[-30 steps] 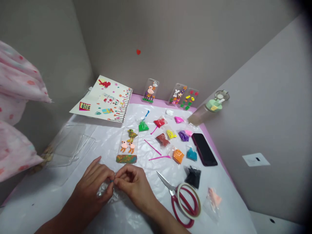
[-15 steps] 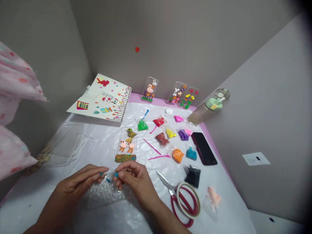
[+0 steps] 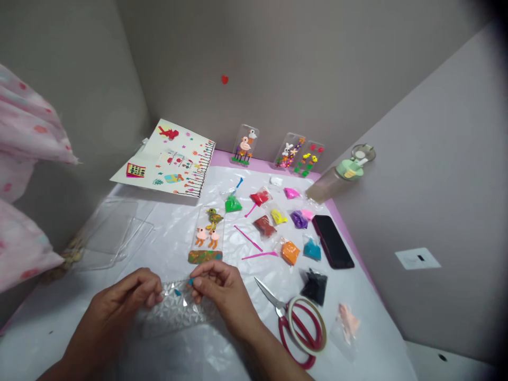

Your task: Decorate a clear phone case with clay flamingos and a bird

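Note:
A clear sheet with a faceted pattern (image 3: 174,313) lies in front of me, with a small blue clay piece (image 3: 177,292) near its top edge. My right hand (image 3: 220,291) pinches another bit of blue clay (image 3: 191,281) between thumb and forefinger above the sheet's upper right part. At the sheet's upper left edge, my left hand (image 3: 127,296) has its fingers closed; what they hold, if anything, is hidden. Just beyond the hands lies a clear phone case (image 3: 205,233) with a green and brown duck, two pink birds and a mottled strip.
Scissors (image 3: 280,312) and a tape roll (image 3: 291,323) lie at the right. Behind are colored clay packets (image 3: 290,252), pink sticks (image 3: 248,238), a phone (image 3: 332,242) and a bottle (image 3: 329,182). Clear cases (image 3: 107,233) and a decorated card (image 3: 170,164) are at the left.
My left hand has drawn back left and its fingers have curled in; the blue bit seen at its fingertips no longer shows. My right hand has barely moved.

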Motion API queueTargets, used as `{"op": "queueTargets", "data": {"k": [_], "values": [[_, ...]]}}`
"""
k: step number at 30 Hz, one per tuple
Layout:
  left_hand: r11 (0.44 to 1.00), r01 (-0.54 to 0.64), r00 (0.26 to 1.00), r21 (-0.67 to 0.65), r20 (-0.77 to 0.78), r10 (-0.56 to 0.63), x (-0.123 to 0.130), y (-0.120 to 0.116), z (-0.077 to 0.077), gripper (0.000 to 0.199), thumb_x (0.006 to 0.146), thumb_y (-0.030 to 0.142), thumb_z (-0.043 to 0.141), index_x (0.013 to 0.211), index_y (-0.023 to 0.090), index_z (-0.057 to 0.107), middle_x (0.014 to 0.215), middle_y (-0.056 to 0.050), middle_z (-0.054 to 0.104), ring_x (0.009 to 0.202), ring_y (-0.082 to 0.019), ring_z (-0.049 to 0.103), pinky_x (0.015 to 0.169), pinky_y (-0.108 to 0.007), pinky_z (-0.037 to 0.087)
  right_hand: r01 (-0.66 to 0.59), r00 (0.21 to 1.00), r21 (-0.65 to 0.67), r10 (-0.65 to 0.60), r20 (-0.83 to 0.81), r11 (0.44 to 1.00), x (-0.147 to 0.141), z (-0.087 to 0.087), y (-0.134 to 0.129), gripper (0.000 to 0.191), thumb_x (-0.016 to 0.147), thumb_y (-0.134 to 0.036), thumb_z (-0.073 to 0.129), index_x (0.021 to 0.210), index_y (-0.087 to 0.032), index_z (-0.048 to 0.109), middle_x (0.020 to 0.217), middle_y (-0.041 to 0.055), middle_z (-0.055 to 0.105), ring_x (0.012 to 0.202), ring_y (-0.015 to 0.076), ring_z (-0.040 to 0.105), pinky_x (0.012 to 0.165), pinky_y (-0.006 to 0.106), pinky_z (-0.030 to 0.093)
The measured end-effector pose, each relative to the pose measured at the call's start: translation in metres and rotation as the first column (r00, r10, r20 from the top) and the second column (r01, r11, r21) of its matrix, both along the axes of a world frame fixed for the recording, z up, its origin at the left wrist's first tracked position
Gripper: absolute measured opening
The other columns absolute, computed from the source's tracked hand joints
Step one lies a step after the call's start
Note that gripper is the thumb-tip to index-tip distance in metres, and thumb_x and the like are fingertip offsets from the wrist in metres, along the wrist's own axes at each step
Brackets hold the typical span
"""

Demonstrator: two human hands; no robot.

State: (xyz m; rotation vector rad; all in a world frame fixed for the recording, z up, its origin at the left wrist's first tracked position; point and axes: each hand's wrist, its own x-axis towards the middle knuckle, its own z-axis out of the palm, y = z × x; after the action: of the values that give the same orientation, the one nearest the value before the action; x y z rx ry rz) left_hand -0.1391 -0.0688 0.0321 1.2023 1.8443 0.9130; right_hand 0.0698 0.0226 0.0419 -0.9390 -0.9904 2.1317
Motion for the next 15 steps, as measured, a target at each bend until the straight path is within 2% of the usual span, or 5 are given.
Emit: {"op": "queueTargets", "data": {"k": [2, 5, 8, 11, 15], "values": [[1.0, 0.011, 1.0, 0.023, -0.026, -0.01, 0.002, 0.001, 0.004, 0.046, 0.097, 0.061, 0.055, 0.069, 0.027, 0.067, 0.069, 0.003, 0.072, 0.069, -0.017, 0.07, 0.067, -0.019, 0.054, 0.002, 1.0, 0.002, -0.002, 0.002, 1.0, 0.0, 0.0, 0.0, 0.035, 0.071, -0.045, 0.095, 0.084, -0.018, 0.077, 0.063, -0.0024, 0.069, 0.056, 0.0095, 0.061, 0.06, 0.021, 0.049], [1.0, -0.004, 1.0, 0.005, 0.004, 0.004, 0.008, 0.003, 0.007, 0.035, 0.086, 0.062, 0.067, 0.082, 0.029, 0.077, 0.085, 0.001, 0.08, 0.083, -0.02, 0.077, 0.075, -0.02, 0.059, -0.006, 1.0, 0.007, 0.006, 0.0, 1.0, 0.0, 0.0, 0.0, 0.036, 0.071, -0.046, 0.095, 0.084, -0.018, 0.077, 0.063, -0.0022, 0.069, 0.056, 0.0097, 0.06, 0.06, 0.022, 0.05], [0.995, -0.099, 0.992, -0.013, 0.08, 0.1, 0.012, 0.002, 0.005, 0.031, 0.077, 0.059, 0.076, 0.088, 0.031, 0.08, 0.095, 0.001, 0.083, 0.09, -0.023, 0.079, 0.079, -0.022, 0.062, -0.012, 1.0, 0.013, 0.012, 0.008, 1.0, 0.001, 0.001, 0.0, 0.036, 0.072, -0.047, 0.094, 0.084, -0.017, 0.077, 0.063, -0.0023, 0.068, 0.056, 0.0094, 0.059, 0.061, 0.022, 0.05], [0.985, -0.17, 0.981, -0.007, 0.097, 0.169, 0.01, -0.001, 0.001, 0.029, 0.076, 0.057, 0.079, 0.085, 0.03, 0.077, 0.089, 0.003, 0.08, 0.084, -0.021, 0.077, 0.073, -0.021, 0.061, -0.013, 1.0, 0.013, 0.012, 0.015, 1.0, 0.002, 0.002, 0.0, 0.037, 0.072, -0.048, 0.094, 0.084, -0.017, 0.076, 0.063, -0.0024, 0.068, 0.056, 0.0094, 0.059, 0.061, 0.022, 0.05], [1.0, 0.004, 1.0, 0.021, -0.013, -0.004, 0.005, -0.003, 0.0, 0.047, 0.091, 0.064, 0.062, 0.064, 0.025, 0.064, 0.065, 0.003, 0.066, 0.063, -0.018, 0.066, 0.057, -0.021, 0.053, -0.018, 1.0, 0.009, 0.018, 0.013, 1.0, 0.001, 0.003, 0.001, 0.037, 0.071, -0.048, 0.094, 0.083, -0.017, 0.076, 0.064, -0.0023, 0.067, 0.055, 0.0094, 0.058, 0.061, 0.023, 0.049]]}}
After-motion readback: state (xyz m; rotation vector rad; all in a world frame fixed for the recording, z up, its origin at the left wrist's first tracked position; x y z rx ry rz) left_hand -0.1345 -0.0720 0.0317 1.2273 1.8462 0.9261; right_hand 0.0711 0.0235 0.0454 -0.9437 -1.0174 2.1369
